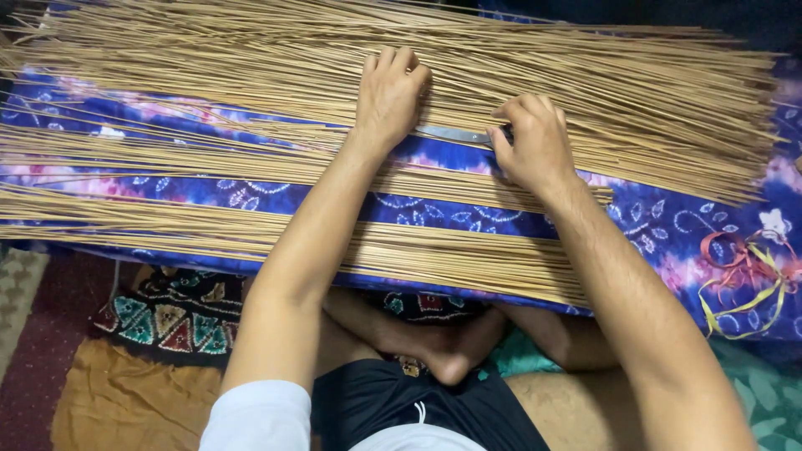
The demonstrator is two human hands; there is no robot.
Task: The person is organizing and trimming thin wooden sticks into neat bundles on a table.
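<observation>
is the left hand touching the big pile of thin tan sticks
Touching. The head view shows the left hand pressed palm-down on the big pile of thin tan sticks, fingers curled over them.

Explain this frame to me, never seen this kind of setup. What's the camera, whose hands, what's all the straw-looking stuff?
There is no machine here: a person works with two bare hands, and the single picture comes from a camera worn on their head, looking down. That is why you see both forearms and, at the bottom, their crossed legs on patterned mats.

Across the lap lies a blue and purple patterned cloth over some raised support that I cannot make out. On it lie several bundles of long thin tan sticks, spread side to side.

The left hand presses down on the upper bundle. The right hand is closed around a dark handle; a flat metal blade, seemingly a knife, runs from it toward the left hand.

At the right edge lies a tangle of red and yellow ribbon strips.
</observation>
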